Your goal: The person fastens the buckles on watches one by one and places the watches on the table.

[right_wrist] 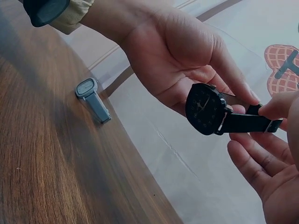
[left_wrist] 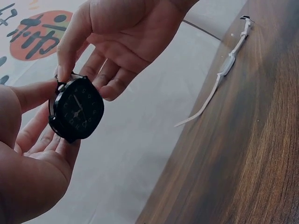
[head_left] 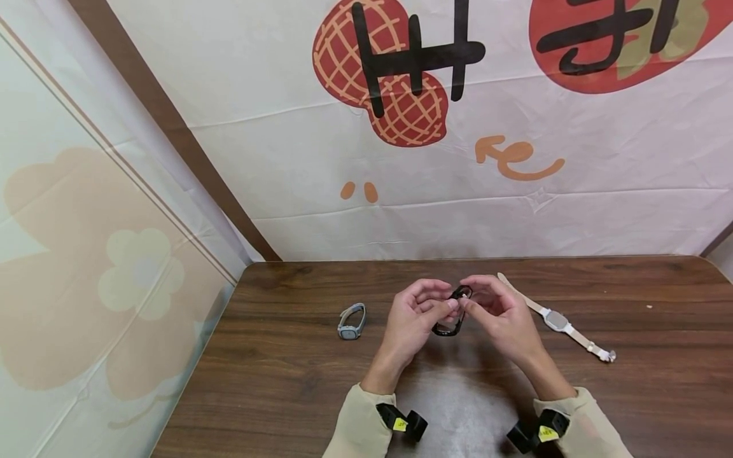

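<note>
Both hands hold a black wristwatch (head_left: 448, 331) above the table, its strap bent round into a loop. The left hand (head_left: 408, 321) pinches the strap from the left, thumb on the near side. From the other side, the right hand (head_left: 505, 319) pinches the strap, its thumb tip close to the left thumb. The dark dial with pale numerals (left_wrist: 78, 109) shows in the left wrist view. In the right wrist view, the black strap (right_wrist: 245, 123) runs from the case to the right fingers; the fingertips hide part of it.
On the brown wooden table (head_left: 275, 388), a blue-grey watch (head_left: 350, 323) lies left of the hands with its strap looped. A white watch (head_left: 555, 320) with a pale strap lies stretched out on the right. A printed white cloth (head_left: 275, 159) hangs behind the table.
</note>
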The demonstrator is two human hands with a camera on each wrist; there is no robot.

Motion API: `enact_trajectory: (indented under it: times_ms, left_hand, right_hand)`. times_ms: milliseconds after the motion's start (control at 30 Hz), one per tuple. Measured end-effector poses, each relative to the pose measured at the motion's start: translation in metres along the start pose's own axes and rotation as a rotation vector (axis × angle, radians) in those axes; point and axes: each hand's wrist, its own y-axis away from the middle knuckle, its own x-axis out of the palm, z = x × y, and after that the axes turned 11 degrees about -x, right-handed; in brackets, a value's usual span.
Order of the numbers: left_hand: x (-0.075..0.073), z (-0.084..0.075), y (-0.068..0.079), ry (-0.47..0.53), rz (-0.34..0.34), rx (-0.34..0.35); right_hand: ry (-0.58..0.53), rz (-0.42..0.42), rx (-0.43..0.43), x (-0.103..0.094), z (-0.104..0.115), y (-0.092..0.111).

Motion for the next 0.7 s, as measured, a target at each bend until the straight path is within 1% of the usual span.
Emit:
enact_trajectory:
  times_ms: [100,233,500,700]
  left_hand:
    - [0.0005,0.0000,0.0004,0.002,0.014,-0.005]
    - [0.0010,-0.0008,0.0015,-0.010,0.016,-0.007]
    - [0.0003,-0.0013,0.0027,-0.032,0.009,0.000]
    - [0.0002,-0.0011,0.0030,-0.044,0.012,0.002]
  right_hand:
    - [0.003,-0.016,-0.006,-0.0001,-0.0002,0.0002]
    - [-0.001,-0.019,-0.009,-0.0004,-0.0008,0.0003]
    - [-0.011,0.014,-0.019,-0.0019,-0.0004,0.0008]
    - [-0.020,0.020,-0.026,-0.0029,-0.0020,0.0006]
